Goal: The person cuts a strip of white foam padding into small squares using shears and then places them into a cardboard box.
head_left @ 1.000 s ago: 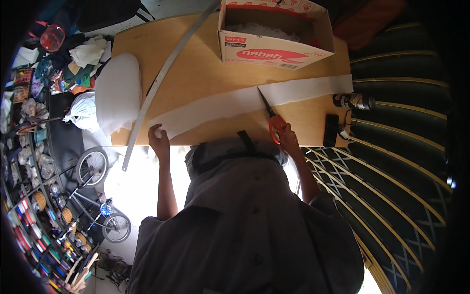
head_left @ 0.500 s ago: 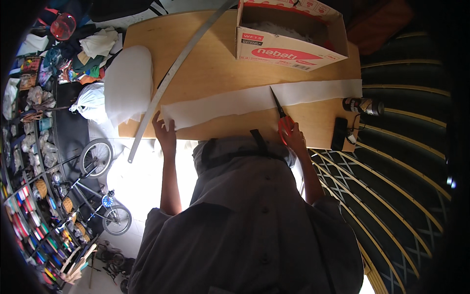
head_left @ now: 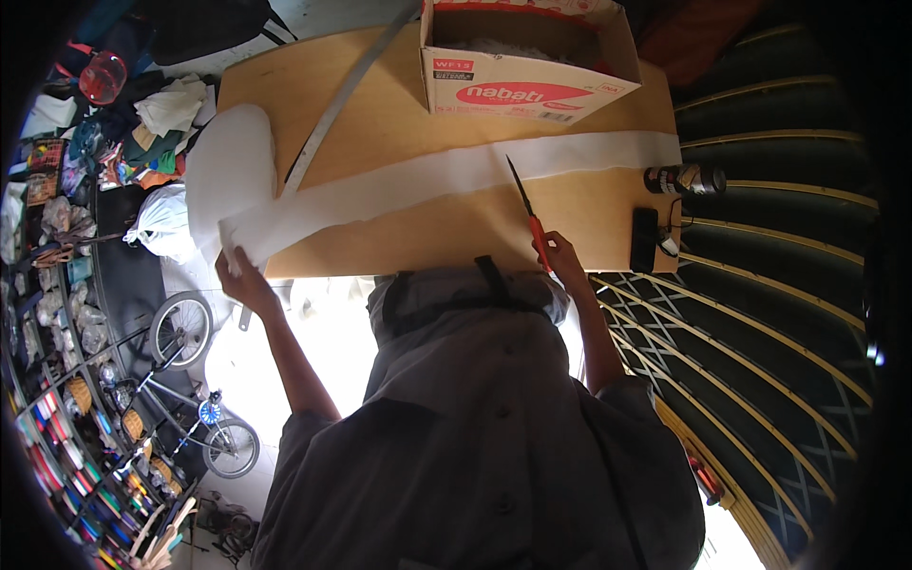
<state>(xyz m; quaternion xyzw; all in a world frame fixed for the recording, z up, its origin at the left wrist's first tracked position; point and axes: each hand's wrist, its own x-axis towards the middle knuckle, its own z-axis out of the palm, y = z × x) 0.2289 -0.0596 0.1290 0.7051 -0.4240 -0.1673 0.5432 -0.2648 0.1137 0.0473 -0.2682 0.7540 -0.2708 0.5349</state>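
Note:
A long white strip of thin, sheet-like material [head_left: 427,180] stretches across the wooden table [head_left: 456,223]. My left hand [head_left: 245,283] pinches its left end near the table's front left edge. My right hand [head_left: 560,256] grips scissors [head_left: 535,233] by their red handles, near the front edge. Their dark blades point away from me and look closed, the tip over the strip. A long metal ruler [head_left: 347,100] lies slanted, and the strip passes over part of it. Under the strip's left end is a rounded stack of white sheets [head_left: 231,152].
An open cardboard box [head_left: 527,90] stands at the back. On the right are a dark cylindrical container [head_left: 684,180] and a black phone [head_left: 644,239] with a cable. A bicycle [head_left: 195,385] and loaded shelves [head_left: 62,418] are to the left; a folding metal gate [head_left: 760,256] is at right.
My left hand has moved left, drawing the strip's left end across the ruler toward the white stack. The scissors have turned, with my right hand still on their handles.

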